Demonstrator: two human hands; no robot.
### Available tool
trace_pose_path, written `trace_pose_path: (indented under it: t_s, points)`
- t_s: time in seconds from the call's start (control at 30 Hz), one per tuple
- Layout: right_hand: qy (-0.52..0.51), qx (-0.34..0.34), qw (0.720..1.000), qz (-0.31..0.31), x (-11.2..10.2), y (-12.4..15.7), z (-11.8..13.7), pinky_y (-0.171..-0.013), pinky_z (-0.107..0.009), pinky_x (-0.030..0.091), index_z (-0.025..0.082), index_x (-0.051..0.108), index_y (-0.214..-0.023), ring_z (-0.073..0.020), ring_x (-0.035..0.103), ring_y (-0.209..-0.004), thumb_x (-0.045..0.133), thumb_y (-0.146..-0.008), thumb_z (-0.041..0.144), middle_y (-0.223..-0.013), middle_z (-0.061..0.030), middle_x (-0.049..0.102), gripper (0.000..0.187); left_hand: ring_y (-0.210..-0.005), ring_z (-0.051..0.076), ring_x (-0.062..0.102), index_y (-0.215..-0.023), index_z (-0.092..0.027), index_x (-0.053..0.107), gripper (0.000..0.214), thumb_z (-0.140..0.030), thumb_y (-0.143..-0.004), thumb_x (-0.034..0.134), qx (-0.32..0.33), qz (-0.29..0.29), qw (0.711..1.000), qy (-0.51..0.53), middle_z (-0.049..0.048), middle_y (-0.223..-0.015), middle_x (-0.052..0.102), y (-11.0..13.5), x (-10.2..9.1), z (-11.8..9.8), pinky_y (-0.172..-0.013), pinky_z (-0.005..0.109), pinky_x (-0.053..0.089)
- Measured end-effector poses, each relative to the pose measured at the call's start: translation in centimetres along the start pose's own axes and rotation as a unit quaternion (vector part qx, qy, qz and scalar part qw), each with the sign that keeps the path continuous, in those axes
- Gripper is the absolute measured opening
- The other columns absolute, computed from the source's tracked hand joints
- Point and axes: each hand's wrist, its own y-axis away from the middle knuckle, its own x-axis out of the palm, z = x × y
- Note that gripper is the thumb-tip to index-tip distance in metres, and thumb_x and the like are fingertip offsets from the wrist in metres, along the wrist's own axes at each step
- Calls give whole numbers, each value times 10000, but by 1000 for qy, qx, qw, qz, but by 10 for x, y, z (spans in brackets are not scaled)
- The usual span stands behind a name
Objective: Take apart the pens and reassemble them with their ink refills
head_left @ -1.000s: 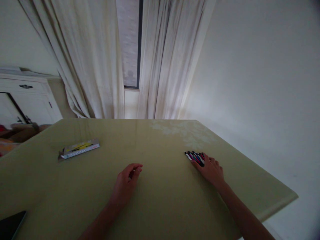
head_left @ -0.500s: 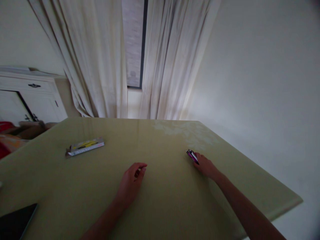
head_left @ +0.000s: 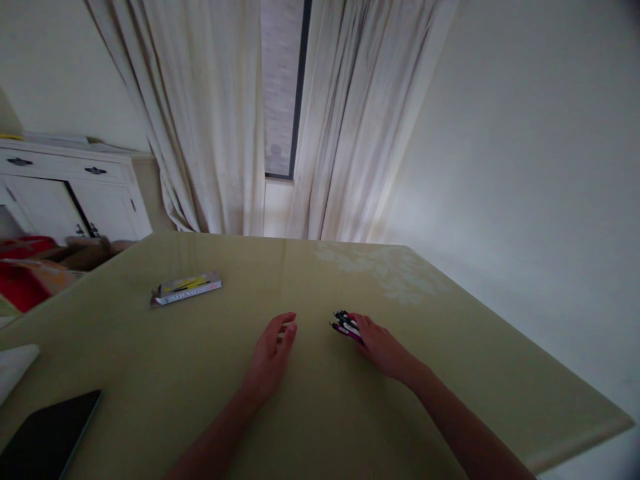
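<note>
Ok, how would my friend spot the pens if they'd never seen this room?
Find the big yellow-green table by the curtains. Near its middle, the right hand holds a small bundle of pens. They're dark with white and purple bits, and unlike the box farther left, they're in a hand.

Olive-green table (head_left: 325,407), pale leafy patch (head_left: 385,267) far R. On it: 1 printed box (head_left: 193,288) far L, 1 dk flat slab (head_left: 53,433) near L, partly cropped.

From the left hand (head_left: 271,357), pens (head_left: 346,325) in the right hand (head_left: 384,347) sit at two o'clock; on the table (head_left: 320,420), a box (head_left: 188,289) lies at ten, a tablet (head_left: 53,433) at eight.
</note>
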Motion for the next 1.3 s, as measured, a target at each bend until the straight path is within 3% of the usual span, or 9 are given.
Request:
trace_pose_path:
  t_s: [0.1, 0.33, 0.43, 0.5, 0.63, 0.77, 0.9, 1.1, 1.3]
  points:
    - [-69, -101, 992, 13, 15, -6, 50, -1090, -455, 450, 199, 412, -1499, -306, 567, -1307, 588, -862, 98, -1450, -163, 555, 669, -1285, 296, 616, -1337, -217, 634, 573, -637, -999, 440, -6, -15, 996, 86, 130, -1408, 648, -1, -2, -3, -1045, 461, 505]
    - [-136, -215, 966, 40, 50, -38, 115, -1030, -468, 492, 164, 274, -1551, -322, 575, -1265, 575, -818, 64, -1470, -204, 509, 798, -1098, 300, 717, -1019, -169, 780, 540, -661, -922, 581, -21, -3, 991, 133, 132, -1113, 784, -9, -11, -14, -1036, 457, 526]
    - [-225, -201, 953, 7, 44, -48, 122, -1027, -442, 486, 197, 378, -1466, -293, 594, -1204, 602, -799, 73, -1386, -143, 580, 714, -1219, 292, 671, -1313, -209, 640, 606, -680, -943, 548, -36, -85, 957, 276, 139, -1358, 686, -12, -14, -18, -1016, 442, 546]
    - [-321, -169, 931, -31, 40, -54, 126, -951, -392, 519, 223, 438, -1399, -250, 629, -1085, 569, -861, 116, -1249, -90, 640, 564, -1267, 308, 644, -1435, -243, 519, 682, -691, -924, 579, -59, -77, 934, 344, 153, -1458, 613, -11, -12, -18, -980, 438, 567]
    - [-420, -95, 895, -115, 41, -63, 126, -881, -353, 525, 238, 469, -1369, -222, 628, -992, 501, -961, 238, -1125, -59, 651, 409, -1288, 360, 628, -1482, -260, 461, 790, -655, -851, 726, -108, 95, 919, 366, 181, -1471, 595, -1, 0, -11, -966, 469, 575]
    - [-302, -73, 942, -126, 51, -59, 113, -976, -428, 458, 238, 461, -1404, -261, 605, -1021, 587, -899, 250, -1111, -64, 658, 522, -1378, 354, 552, -1430, -240, 522, 702, -544, -854, 784, -61, 225, 918, 320, 167, -1499, 574, 7, 6, -7, -1111, 503, 483]
    - [-257, -90, 949, -158, 52, -49, 104, -1039, -466, 402, 227, 495, -1359, -287, 552, -1114, 576, -912, 297, -1186, -91, 609, 460, -1336, 360, 586, -1409, -213, 515, 783, -374, -749, 905, -29, 279, 918, 279, 172, -1470, 596, 9, 3, -6, -1122, 537, 475]
    - [-298, -68, 945, -118, 43, -45, 105, -1029, -452, 413, 231, 568, -1258, -273, 529, -1126, 537, -971, 358, -1172, -78, 581, 315, -1318, 342, 601, -1432, -222, 525, 723, -227, -780, 837, -7, 226, 957, 184, 143, -1417, 643, 11, 2, -2, -1141, 526, 471]
    - [-381, -40, 921, -69, 69, -49, 111, -1145, -492, 369, 262, 549, -1378, -293, 503, -1294, 546, -1001, 473, -1355, -92, 570, 432, -1375, 302, 551, -1469, -215, 507, 567, -233, -917, 635, 59, 174, 978, 96, 125, -1456, 602, 16, -2, -7, -1201, 487, 411]
